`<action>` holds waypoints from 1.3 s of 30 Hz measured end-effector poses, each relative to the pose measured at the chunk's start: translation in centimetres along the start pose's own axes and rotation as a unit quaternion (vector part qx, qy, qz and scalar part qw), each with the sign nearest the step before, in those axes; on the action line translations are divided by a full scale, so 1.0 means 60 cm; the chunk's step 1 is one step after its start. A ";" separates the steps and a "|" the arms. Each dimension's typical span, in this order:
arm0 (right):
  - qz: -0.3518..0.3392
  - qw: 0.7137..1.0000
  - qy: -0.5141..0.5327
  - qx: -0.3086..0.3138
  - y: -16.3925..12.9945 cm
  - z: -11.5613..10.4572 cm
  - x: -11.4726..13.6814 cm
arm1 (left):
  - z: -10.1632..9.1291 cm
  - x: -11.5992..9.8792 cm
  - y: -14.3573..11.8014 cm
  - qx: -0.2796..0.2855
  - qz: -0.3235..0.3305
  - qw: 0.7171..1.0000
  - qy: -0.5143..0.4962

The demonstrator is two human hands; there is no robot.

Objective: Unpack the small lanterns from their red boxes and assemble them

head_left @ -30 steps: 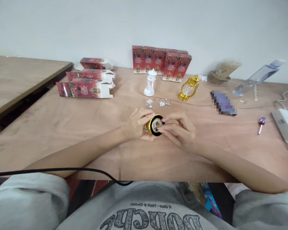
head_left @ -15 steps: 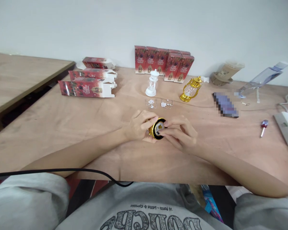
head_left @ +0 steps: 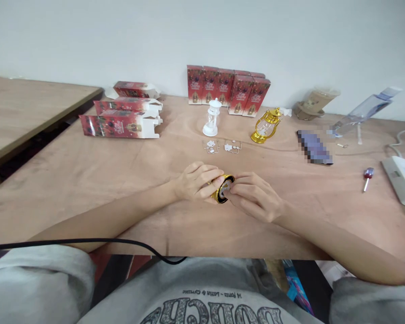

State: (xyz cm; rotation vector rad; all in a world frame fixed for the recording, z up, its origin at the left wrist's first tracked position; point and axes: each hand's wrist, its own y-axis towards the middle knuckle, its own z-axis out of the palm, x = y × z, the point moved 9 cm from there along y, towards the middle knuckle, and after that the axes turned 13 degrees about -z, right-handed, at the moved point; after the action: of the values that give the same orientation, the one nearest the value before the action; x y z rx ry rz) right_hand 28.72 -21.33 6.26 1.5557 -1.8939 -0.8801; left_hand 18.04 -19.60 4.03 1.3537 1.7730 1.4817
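My left hand [head_left: 200, 181] is wrapped round a gold lantern [head_left: 219, 198], whose round black-rimmed base faces to the right. Most of the lantern's body is hidden in that hand. My right hand [head_left: 256, 195] has its fingertips pinched together at the open middle of the base; whatever they hold, if anything, is covered by the fingers. Just beyond my hands lie two small groups of white parts with thin wire, a left group [head_left: 211, 146] and a right group [head_left: 232, 146]. Behind them stand a white lantern [head_left: 210, 126] and another gold lantern [head_left: 266, 126].
Several red boxes [head_left: 236, 90] stand against the wall, and opened red boxes [head_left: 118, 125] lie at the left. On the right are a phone [head_left: 314, 147], a tilted bottle [head_left: 366, 111], a drink cup [head_left: 319, 100], a screwdriver [head_left: 367, 179] and a white device [head_left: 403, 180].
The held lantern and both hands have come slightly nearer to me. The lantern's base has turned more to the right, and my right fingers have bunched closer together at it.
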 end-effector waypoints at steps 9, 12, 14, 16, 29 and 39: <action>0.142 0.987 0.019 -0.065 -0.017 -0.011 -0.027 | -0.006 0.000 0.011 -0.023 -0.018 1.000 -0.003; 0.190 0.972 0.089 -0.104 -0.034 -0.002 -0.044 | -0.004 0.010 0.002 -0.044 -0.045 0.998 -0.021; 0.195 0.965 0.133 -0.113 -0.040 0.005 -0.049 | -0.001 0.021 -0.006 -0.048 -0.073 0.996 -0.034; 0.195 0.961 0.160 -0.113 -0.042 0.012 -0.050 | 0.004 0.030 -0.011 -0.039 -0.097 0.993 -0.047; 0.541 0.698 0.446 -0.145 -0.104 0.085 -0.129 | -0.006 0.000 0.002 -0.017 -0.018 0.999 -0.027; 0.577 0.606 0.544 -0.057 -0.086 0.115 -0.127 | -0.003 -0.053 0.008 0.032 0.163 0.982 -0.093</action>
State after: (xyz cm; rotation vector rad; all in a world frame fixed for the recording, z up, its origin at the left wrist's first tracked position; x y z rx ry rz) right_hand 28.34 -13.49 -2.13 0.2314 -1.2936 0.4978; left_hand 19.40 -22.51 3.78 1.8224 1.5479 1.4108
